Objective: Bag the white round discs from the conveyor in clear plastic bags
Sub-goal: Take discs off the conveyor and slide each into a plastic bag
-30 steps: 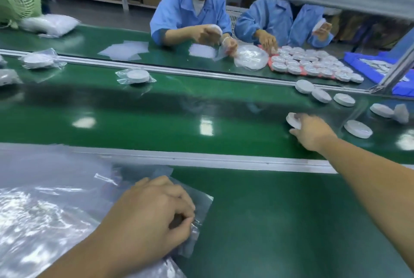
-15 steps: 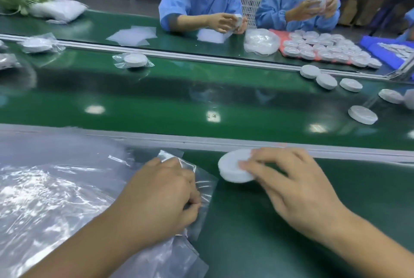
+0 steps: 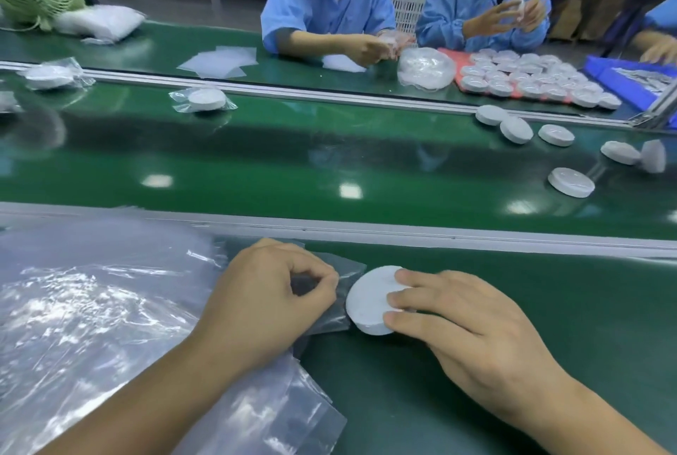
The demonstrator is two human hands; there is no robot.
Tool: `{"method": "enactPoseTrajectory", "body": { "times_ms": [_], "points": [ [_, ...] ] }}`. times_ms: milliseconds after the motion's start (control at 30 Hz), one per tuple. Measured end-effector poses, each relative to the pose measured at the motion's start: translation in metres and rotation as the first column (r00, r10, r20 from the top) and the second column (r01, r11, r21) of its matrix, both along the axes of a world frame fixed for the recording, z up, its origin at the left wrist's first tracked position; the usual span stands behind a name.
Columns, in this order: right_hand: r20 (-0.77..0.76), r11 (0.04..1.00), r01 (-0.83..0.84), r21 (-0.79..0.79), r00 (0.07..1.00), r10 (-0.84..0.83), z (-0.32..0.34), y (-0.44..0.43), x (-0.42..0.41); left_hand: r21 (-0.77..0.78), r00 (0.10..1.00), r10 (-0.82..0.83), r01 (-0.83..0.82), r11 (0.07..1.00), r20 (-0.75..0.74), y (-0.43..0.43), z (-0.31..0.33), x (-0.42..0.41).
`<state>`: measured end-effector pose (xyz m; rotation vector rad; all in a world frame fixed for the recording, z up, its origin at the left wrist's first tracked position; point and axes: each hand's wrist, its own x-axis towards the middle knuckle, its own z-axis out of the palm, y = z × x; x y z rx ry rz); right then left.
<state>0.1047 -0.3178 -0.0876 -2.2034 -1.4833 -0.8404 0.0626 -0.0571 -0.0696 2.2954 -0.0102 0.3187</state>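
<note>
While the bag [image 3: 337, 293] mouth is pinched by the left hand [image 3: 271, 293], a white disc [image 3: 370, 300] at 3 o'clock of it is gripped by right hand [image 3: 465, 330] fingers [image 3: 406, 299]. Insertion step; next, mouth to be spread, disc slid inside.

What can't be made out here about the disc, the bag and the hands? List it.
- Bag mouth, head view: the left hand covers it; open or not, unclear.
- White disc: its right part sits under the right hand fingers.
- Bag stack: cut off by the left edge, count unreadable.
</note>
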Motion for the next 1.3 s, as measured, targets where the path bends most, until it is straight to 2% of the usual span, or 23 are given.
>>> {"method": "enactPoseTrajectory", "body": {
  "times_ms": [133, 267, 367, 433, 533, 600, 733, 800, 833, 900, 967, 1000, 1067, 1133, 1200, 1300],
  "points": [
    [-0.117, 0.986, -0.021, 0.165, 0.992, 0.041, -0.002, 0.003, 0.001, -0.115, 0.977, -0.204, 0.197, 0.974, -0.053, -0.004, 0.002, -0.001],
    [-0.303, 0.919, 0.021, 0.393, 0.947, 0.108, -0.003, 0.009, -0.010, -0.269, 0.923, -0.378, 0.348, 0.898, -0.068, -0.004, 0.006, -0.006],
    [-0.440, 0.862, 0.138, 0.487, 0.892, 0.105, 0.001, 0.011, -0.013, -0.155, 0.883, -0.456, 0.437, 0.886, -0.116, -0.002, 0.008, -0.008],
    [-0.575, 0.803, 0.238, 0.547, 0.804, 0.153, 0.004, 0.015, -0.015, -0.077, 0.891, -0.446, 0.440, 0.895, -0.087, -0.007, 0.007, -0.008],
    [-0.728, 0.695, 0.379, 0.611, 0.614, 0.306, 0.007, 0.021, -0.017, 0.013, 0.930, -0.367, 0.367, 0.930, 0.016, -0.015, 0.004, -0.008],
    [-0.745, 0.661, 0.413, 0.627, 0.567, 0.351, 0.005, 0.023, -0.017, -0.017, 0.938, -0.343, 0.344, 0.939, 0.044, -0.016, 0.001, -0.008],
    [-0.743, 0.600, 0.459, 0.656, 0.533, 0.404, 0.006, 0.021, -0.012, -0.078, 0.941, -0.333, 0.337, 0.938, 0.056, -0.016, -0.001, -0.007],
    [-0.719, 0.642, 0.407, 0.650, 0.603, 0.346, 0.010, 0.012, -0.009, -0.049, 0.945, -0.325, 0.326, 0.944, 0.028, -0.014, -0.001, -0.005],
    [-0.676, 0.691, 0.342, 0.637, 0.678, 0.287, 0.011, 0.005, -0.007, -0.002, 0.945, -0.328, 0.328, 0.945, -0.003, -0.013, -0.001, -0.005],
    [-0.570, 0.772, 0.240, 0.589, 0.800, 0.187, 0.005, -0.010, -0.003, 0.160, 0.934, -0.349, 0.358, 0.920, -0.079, -0.011, 0.000, -0.007],
    [-0.533, 0.785, 0.219, 0.579, 0.831, 0.160, 0.000, -0.019, 0.001, 0.343, 0.919, -0.381, 0.393, 0.853, -0.104, -0.013, 0.001, -0.010],
    [-0.512, 0.799, 0.209, 0.564, 0.848, 0.140, -0.002, -0.021, 0.003, 0.377, 0.910, -0.400, 0.411, 0.830, -0.110, -0.015, 0.002, -0.012],
    [-0.412, 0.863, 0.139, 0.485, 0.907, 0.086, -0.006, -0.023, 0.005, 0.371, 0.893, -0.434, 0.445, 0.815, -0.118, -0.016, 0.004, -0.011],
    [-0.295, 0.927, 0.055, 0.371, 0.954, 0.062, -0.009, -0.025, 0.006, 0.453, 0.892, -0.440, 0.435, 0.778, -0.102, -0.016, 0.002, -0.008],
    [-0.228, 0.958, 0.009, 0.286, 0.972, 0.059, -0.012, -0.024, 0.007, 0.534, 0.907, -0.418, 0.379, 0.756, -0.052, -0.015, -0.003, -0.006],
    [-0.124, 0.981, -0.015, 0.194, 0.991, 0.039, -0.013, -0.024, 0.010, 0.531, 0.921, -0.389, 0.327, 0.782, 0.005, -0.017, -0.010, -0.005]
  ]
}}
